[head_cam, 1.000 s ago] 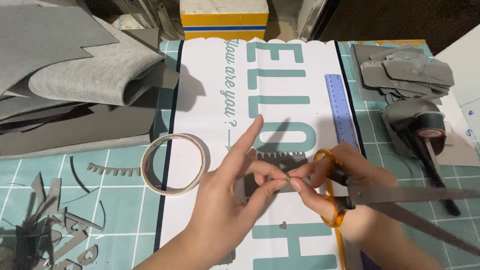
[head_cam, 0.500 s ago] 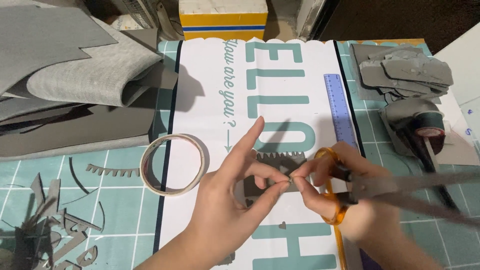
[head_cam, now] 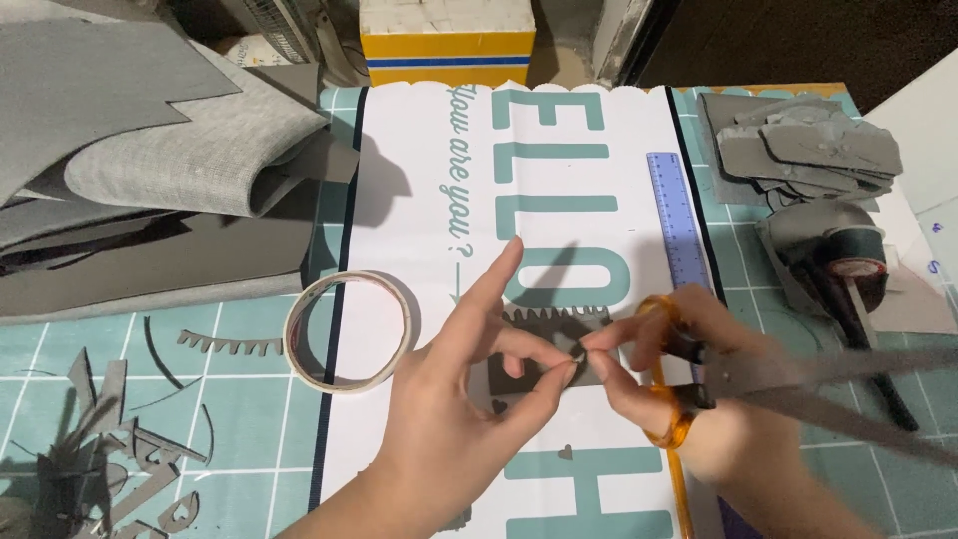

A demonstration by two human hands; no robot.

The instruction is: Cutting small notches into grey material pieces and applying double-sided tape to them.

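Head view, looking down on a teal cutting mat [head_cam: 230, 419] with a white lettered sheet [head_cam: 559, 130] laid over its middle. Left hand [head_cam: 459, 399] sits at centre, thumb and middle finger pinching a tiny dark scrap [head_cam: 577, 350], index finger stretched toward 12 o'clock. Right hand [head_cam: 689, 379] meets it from 3 o'clock: fingertips closed on the same scrap, while the rest of the hand carries orange-handled scissors [head_cam: 758, 384], blades parted and blurred, pointing toward 4 o'clock. Under the fingers lies a grey card piece [head_cam: 544, 334] with a toothed top edge, resting on the sheet. Tape roll [head_cam: 349, 329] lies flat at 9 o'clock of the left hand, just beside it, straddling the sheet's edge. Blue ruler [head_cam: 677, 220] lies along the sheet's right side, at 12 o'clock of the right hand. Grey fabric stack [head_cam: 150, 150] fills the 10 o'clock corner. Grey cut shapes [head_cam: 798, 150] are piled at 2 o'clock, with a tape dispenser [head_cam: 838, 250] just below them. Grey offcuts [head_cam: 110, 459] are scattered at 8 o'clock, among them a toothed strip [head_cam: 230, 344]. Yellow box [head_cam: 447, 40] stands at 12 o'clock, beyond the sheet.
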